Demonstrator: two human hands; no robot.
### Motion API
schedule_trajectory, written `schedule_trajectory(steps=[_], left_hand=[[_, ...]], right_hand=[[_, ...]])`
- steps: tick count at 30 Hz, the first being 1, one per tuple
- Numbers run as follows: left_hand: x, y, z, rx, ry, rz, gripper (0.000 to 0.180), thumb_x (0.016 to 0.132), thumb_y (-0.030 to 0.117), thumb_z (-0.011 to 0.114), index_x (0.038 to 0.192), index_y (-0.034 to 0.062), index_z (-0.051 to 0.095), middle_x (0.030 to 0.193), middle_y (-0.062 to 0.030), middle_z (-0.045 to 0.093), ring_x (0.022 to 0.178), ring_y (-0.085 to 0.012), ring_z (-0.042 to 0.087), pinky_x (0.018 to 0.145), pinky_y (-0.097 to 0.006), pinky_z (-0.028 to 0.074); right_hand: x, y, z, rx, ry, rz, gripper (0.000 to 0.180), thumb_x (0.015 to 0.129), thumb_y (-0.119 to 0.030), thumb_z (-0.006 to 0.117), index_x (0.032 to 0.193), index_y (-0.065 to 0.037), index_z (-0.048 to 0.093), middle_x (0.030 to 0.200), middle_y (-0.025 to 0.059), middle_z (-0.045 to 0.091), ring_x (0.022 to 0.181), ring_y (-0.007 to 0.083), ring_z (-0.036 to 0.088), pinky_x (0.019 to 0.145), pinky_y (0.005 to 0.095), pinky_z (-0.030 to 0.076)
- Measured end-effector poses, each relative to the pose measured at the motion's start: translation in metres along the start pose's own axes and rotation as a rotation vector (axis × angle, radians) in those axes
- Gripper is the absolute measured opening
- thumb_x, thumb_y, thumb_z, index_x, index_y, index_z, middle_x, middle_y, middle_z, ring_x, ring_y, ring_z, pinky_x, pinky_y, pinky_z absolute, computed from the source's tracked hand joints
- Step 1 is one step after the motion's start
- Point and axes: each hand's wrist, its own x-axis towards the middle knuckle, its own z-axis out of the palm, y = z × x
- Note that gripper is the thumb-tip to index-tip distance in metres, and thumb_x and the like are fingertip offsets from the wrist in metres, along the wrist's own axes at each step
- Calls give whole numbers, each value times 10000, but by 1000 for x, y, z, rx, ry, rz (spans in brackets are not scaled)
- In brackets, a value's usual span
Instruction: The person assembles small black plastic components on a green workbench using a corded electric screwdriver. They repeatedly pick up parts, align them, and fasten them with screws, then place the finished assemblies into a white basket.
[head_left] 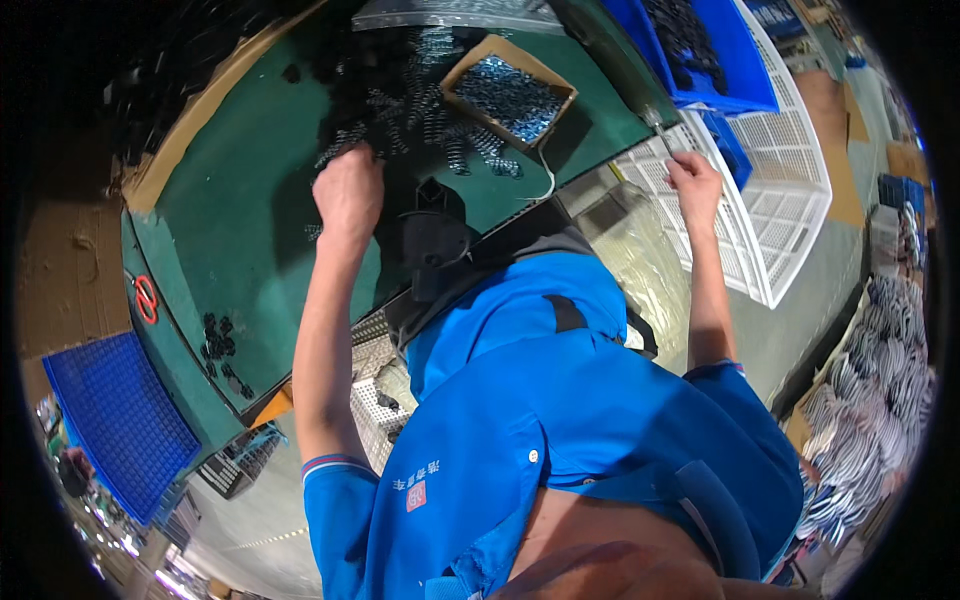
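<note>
Left hand (350, 190) is hovering over or resting on the green bench (230, 210), can't tell which; back of hand is facing the camera. Its fingers are curling inward with the tips hidden, so can't tell if they're gripping a part. Metal coil springs (434, 115) are lying in a loose heap on the bench, some just beyond that hand, others spreading right toward an open cardboard box (548, 83). Box is sitting tilted in view, holding lots of small shiny metal pieces (508, 98).

Right hand (695, 185) is out past the bench's right edge. Fingers are pinching a thin silvery rod (664, 140), which is pointing up and left; far end is too small to read.

Black fixture (433, 238) is standing at the near edge of the bench, between the forearms. White cord (549, 178) is curving down from beside the box. Clear plastic bag (455, 14) is lying at the far edge.

Left end: red-handled scissors (147, 298) are lying near the edge, small black parts (218, 345) are clustering close by. Blue grid tray (120, 420) is sitting outside the bench. Right side: blue bin (740, 80) is holding black parts, next to white perforated baskets (800, 160).
</note>
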Motion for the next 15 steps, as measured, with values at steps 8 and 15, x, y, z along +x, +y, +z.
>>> schedule_trajectory(steps=[8,15], left_hand=[[-41,14,-23,-1093,-60,-166,113,927,72,621,1017,7,643,911,-32,694,842,-87,666,666,-213,488],[-54,21,-16,-1056,3,-69,122,872,60,675,982,9,673,872,-37,680,788,-94,625,723,-256,509]], right_hand=[[0,8,3,142,-7,-1,194,882,-54,686,1045,52,677,907,99,717,716,132,687,634,246,537],[2,8,-4,76,-50,13,203,897,-46,676,1076,50,671,897,89,695,730,127,676,643,235,540]])
